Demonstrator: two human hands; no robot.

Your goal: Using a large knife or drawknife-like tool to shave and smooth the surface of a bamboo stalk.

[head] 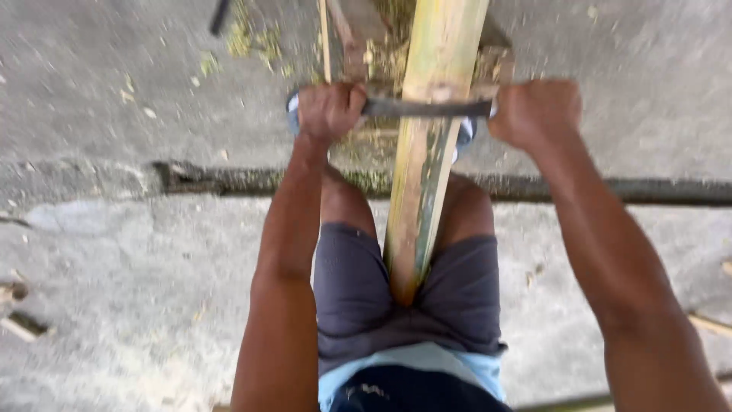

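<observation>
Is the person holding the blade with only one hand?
No, the left hand and right hand each grip an end of the blade across the bamboo pole.

A grey concrete floor (114, 290) fills the view, crossed by a dark gutter (229, 181). Green shavings (252, 38) lie scattered at the top. Small wood scraps (19, 324) rest at the left edge, with a thin stick (713, 324) at the right.

I see through one camera only, worn on the head and facing almost straight down, so my own arms run up from the near edge of the picture to the left hand (328, 109) and right hand (536, 112) at the far end. It sits close: the bamboo pole (427, 152) fills the middle, with concrete ground (114, 305) to left and right. With no second view, nothing is shared.
</observation>
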